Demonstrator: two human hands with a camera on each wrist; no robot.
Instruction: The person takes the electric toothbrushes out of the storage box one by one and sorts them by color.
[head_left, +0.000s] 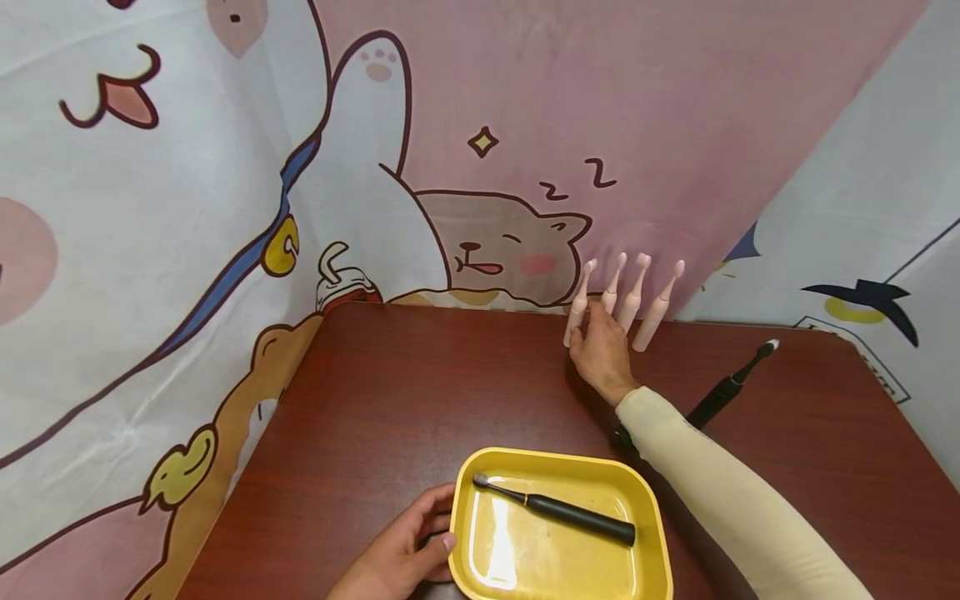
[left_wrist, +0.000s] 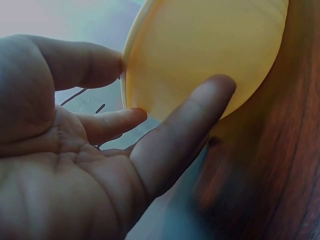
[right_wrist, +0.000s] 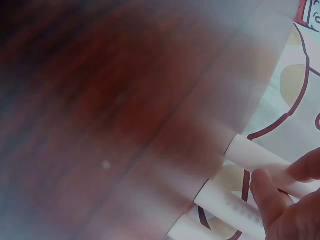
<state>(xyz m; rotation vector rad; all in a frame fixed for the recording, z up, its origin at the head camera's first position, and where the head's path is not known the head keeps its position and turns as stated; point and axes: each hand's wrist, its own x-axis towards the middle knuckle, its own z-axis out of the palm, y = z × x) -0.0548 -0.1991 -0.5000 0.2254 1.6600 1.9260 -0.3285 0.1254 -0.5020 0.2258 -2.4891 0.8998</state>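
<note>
My left hand [head_left: 408, 546] rests against the outer left wall of a yellow tray [head_left: 561, 457], its thumb [left_wrist: 200, 107] and fingertips touching the outside. Inside the tray lies a black electric toothbrush [head_left: 577, 514]. My right hand [head_left: 602, 350] is at the back of the table among several upright pale pink electric toothbrushes. In the right wrist view its thumb and a finger meet the leftmost pink toothbrush [right_wrist: 255, 156]; I cannot tell whether they pinch it. Another pink toothbrush [right_wrist: 227, 202] is partly behind the hand. The rightmost pink toothbrush [head_left: 655, 312] stands apart from the hand.
A second black electric toothbrush [head_left: 725, 395] stands to the right, partly behind the right sleeve [head_left: 735, 492]. A dark reddish wooden table [head_left: 390, 392] carries everything. Cartoon-printed cloth [head_left: 637, 100] hangs along the back and left, close behind the pink toothbrushes.
</note>
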